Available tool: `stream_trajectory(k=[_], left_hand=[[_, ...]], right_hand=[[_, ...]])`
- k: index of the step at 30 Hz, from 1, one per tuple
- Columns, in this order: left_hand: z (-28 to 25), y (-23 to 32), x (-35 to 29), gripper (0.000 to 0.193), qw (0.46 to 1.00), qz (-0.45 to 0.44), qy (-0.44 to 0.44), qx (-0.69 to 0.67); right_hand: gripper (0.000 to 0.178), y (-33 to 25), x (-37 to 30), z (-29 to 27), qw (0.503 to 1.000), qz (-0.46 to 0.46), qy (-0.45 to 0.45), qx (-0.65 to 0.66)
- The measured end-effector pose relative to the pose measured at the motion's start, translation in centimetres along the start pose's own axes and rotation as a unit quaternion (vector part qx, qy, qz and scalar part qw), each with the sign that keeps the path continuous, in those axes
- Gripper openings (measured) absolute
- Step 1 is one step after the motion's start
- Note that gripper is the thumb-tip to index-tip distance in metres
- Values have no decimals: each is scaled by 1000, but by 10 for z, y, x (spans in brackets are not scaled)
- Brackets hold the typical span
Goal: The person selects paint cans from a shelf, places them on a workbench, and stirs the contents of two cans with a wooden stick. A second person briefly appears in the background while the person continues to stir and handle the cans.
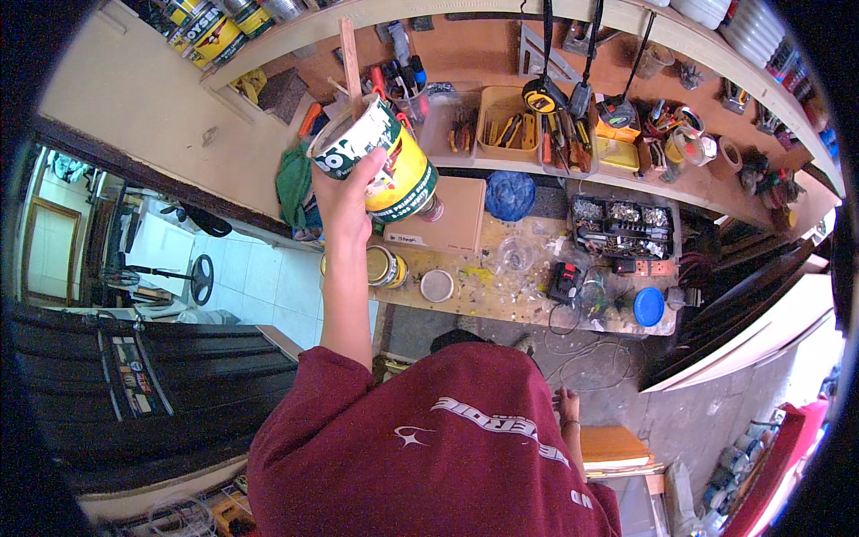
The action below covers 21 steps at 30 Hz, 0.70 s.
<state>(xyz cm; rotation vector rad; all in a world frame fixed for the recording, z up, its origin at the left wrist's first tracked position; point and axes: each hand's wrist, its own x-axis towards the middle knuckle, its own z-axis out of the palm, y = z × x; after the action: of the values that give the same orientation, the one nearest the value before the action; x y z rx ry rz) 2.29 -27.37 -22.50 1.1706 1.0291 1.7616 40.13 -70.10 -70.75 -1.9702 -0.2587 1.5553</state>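
Observation:
My left hand (344,192) is closed round a yellow, green and white paint can (403,174), lifted in front of the shelf and tilted. A flat wooden stick (350,63) stands up out of its open top. White paint smears the can's rim; its inside is mostly hidden. Low at my right side, away from the bench, my right hand (566,405) hangs with its fingers loosely apart, and I see nothing in it. Below the can, a cardboard box (438,219) and another paint can (385,267) stand on the workbench (488,300).
The shelf (501,166) holds trays of cutters and hand tools. A blue bag (510,196), a clear container (515,256), a black hardware organizer (625,224), a battery (565,282) and a blue lid (649,307) sit on the bench. Cables (582,358) trail over the floor.

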Motion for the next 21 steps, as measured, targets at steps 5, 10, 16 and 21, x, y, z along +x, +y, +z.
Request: stream_trajectory(k=[5, 10, 16, 21], left_hand=[[-2, 2, -1, 62, 1000, -4, -7, 7], [0, 1, -1, 67, 1000, -6, -10, 7], [1, 5, -3, 63, 999, 4, -32, 9], [2, 5, -4, 63, 999, 2, -31, 12]], right_hand=[[36, 0, 4, 0, 1000, 2, -2, 13], [36, 5, 6, 3, 1000, -7, -5, 16], [38, -3, 0, 3, 1000, -5, -12, -6], [39, -7, -2, 2, 1000, 8, -5, -9]])
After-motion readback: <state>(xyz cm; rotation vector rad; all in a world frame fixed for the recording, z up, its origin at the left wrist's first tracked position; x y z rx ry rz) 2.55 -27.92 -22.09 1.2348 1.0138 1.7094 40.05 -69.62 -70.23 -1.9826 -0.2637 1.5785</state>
